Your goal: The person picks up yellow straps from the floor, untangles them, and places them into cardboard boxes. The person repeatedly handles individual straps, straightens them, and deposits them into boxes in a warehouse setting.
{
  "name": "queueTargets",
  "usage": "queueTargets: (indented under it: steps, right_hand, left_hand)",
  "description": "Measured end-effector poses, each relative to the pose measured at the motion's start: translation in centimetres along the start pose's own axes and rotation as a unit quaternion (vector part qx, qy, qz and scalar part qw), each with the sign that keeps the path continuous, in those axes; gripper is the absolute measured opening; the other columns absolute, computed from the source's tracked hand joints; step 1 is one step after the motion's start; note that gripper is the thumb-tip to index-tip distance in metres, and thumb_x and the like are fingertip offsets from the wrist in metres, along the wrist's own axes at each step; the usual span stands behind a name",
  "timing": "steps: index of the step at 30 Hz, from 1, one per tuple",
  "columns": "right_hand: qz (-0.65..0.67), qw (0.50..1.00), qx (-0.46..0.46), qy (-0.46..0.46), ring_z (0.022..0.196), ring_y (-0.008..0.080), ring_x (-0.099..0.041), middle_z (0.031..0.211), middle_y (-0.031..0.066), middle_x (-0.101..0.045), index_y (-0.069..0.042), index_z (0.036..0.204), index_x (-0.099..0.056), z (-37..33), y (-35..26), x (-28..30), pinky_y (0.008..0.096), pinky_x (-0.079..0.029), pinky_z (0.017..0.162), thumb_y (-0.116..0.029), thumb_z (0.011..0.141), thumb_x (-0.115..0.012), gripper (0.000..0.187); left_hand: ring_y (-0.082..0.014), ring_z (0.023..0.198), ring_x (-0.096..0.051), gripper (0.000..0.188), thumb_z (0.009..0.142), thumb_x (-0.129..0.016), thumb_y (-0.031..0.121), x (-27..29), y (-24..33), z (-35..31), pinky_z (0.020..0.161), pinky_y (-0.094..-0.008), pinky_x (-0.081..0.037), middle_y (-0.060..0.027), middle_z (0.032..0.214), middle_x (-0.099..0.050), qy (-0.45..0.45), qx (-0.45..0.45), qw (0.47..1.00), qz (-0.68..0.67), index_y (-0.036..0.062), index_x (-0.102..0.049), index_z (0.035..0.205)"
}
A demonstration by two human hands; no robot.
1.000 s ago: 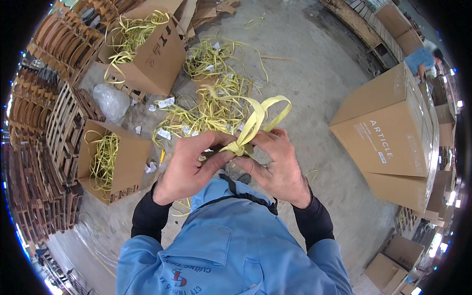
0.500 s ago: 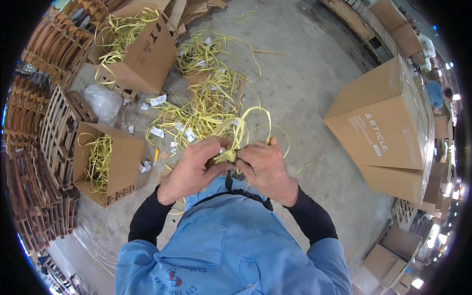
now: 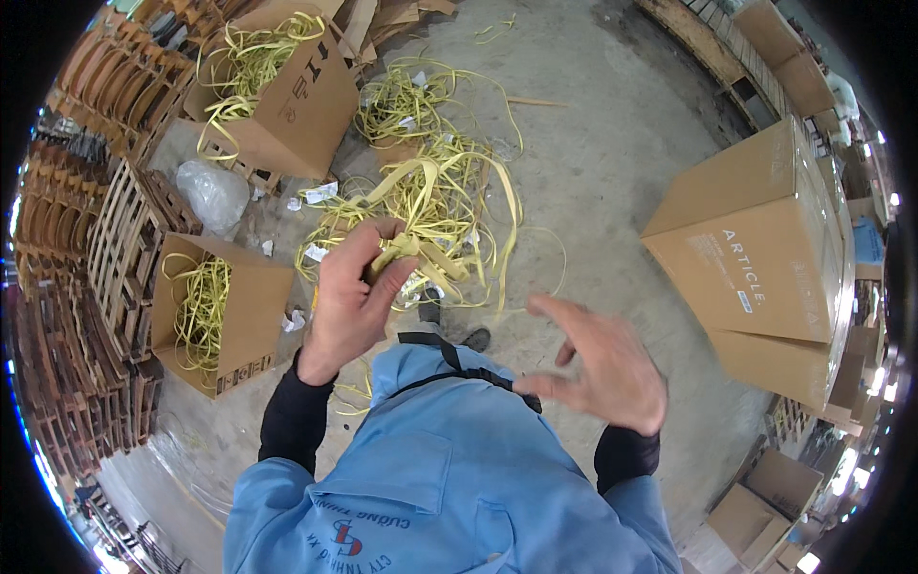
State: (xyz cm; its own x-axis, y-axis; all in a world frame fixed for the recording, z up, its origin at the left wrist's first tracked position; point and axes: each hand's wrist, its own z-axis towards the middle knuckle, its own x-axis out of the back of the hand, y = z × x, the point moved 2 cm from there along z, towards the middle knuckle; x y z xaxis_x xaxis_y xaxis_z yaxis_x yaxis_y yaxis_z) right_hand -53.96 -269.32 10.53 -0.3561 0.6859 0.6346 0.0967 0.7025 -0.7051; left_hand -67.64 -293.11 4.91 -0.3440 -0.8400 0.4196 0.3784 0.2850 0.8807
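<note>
My left hand (image 3: 359, 292) is closed around a knotted bundle of flat yellow strapping (image 3: 406, 244), gripped between thumb and fingers. Loops of the strap rise from the knot and hang away to the right. Off to the right, my right hand (image 3: 602, 368) is apart from the bundle, its thumb and forefinger spread with nothing between them. Beyond the left hand, a tangled heap of yellow strapping (image 3: 445, 187) lies on the concrete floor, with white paper scraps (image 3: 321, 192) among it.
Two open cardboard boxes hold yellow strapping: one far left (image 3: 306, 110), one nearer (image 3: 253, 320). A clear plastic bag (image 3: 210, 196) lies between them by wooden pallets (image 3: 120, 249). A large taped carton (image 3: 746, 258) stands right. Stacked brown wooden parts (image 3: 76, 383) line the left side.
Both hands were together at the knot. The right hand has let go and moved right and nearer; the left has lifted the strapping bundle slightly away and leftward.
</note>
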Motion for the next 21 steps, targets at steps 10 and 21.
queueTargets:
  steps: [10, 21]
  right_hand:
    - [0.628, 0.777, 0.028, 0.022, 0.071, 0.0171, -0.063, 0.094, 0.0117, -0.067, 0.005, 0.132, -0.052, 9.7, 1.6, -9.3, 0.0324, -0.052, 0.066, -0.016, 0.095, -0.063, 0.044]
    - [0.129, 0.947, 0.211, 0.205, 0.066, 0.0328, -0.060, 0.077, 0.0142, -0.060, -0.001, 0.107, -0.063, 6.8, 2.0, -9.1, 0.0389, -0.048, 0.057, -0.008, 0.090, -0.065, 0.018]
  left_hand:
    - [-0.0047, 0.068, -0.050, 0.022, 0.093, -0.065, 0.004, -2.2, -0.2, -1.9, 0.057, -0.0223, -0.041, -0.0024, 0.084, -0.062, -0.041, 0.074, 0.985, -0.151, -0.0026, -0.058, 0.113]
    - [-0.0171, 0.081, -0.071, 0.022, 0.076, -0.079, -0.004, -3.0, -1.3, -4.2, 0.074, -0.0280, -0.059, -0.0146, 0.097, -0.071, 0.004, -0.034, 0.990, -0.133, -0.0039, -0.067, 0.095]
